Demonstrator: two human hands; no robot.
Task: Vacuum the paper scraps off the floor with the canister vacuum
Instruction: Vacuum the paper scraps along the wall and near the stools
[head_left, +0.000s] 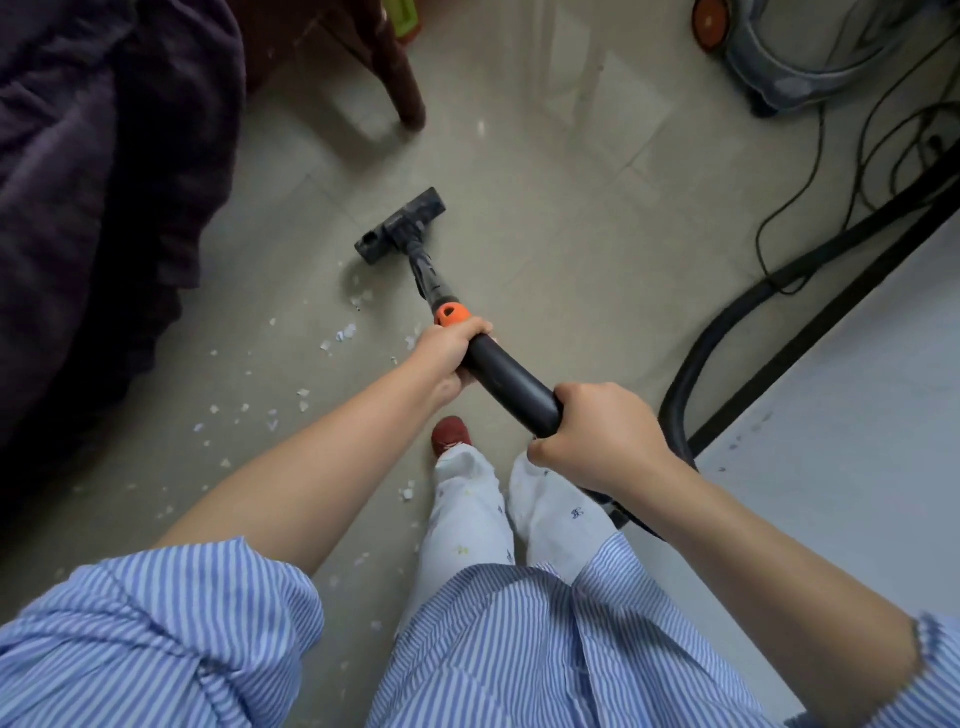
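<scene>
Fingers of the left hand and right hand wrap the black plastic vacuum wand, its flat grey floor nozzle mid-floor; small white paper scraps remain toward the floor's left edge, so cleaning appears unfinished.

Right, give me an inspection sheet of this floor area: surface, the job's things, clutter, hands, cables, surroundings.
Surface: tiled floor, pale and glossy.
Job's things: paper scraps lie scattered left of the wand and beside the feet; floor head rests on the tiles beyond most of them; canister stands at the far right.
Clutter: nothing seen besides the scraps.
Hands: left hand grips the wand just below the orange collar; right hand grips its near end.
Cables: black hose curves along the right; thin cords loop near the canister.
Surroundings: dark bedding at left, a wooden furniture leg beyond, a pale surface at right.
</scene>
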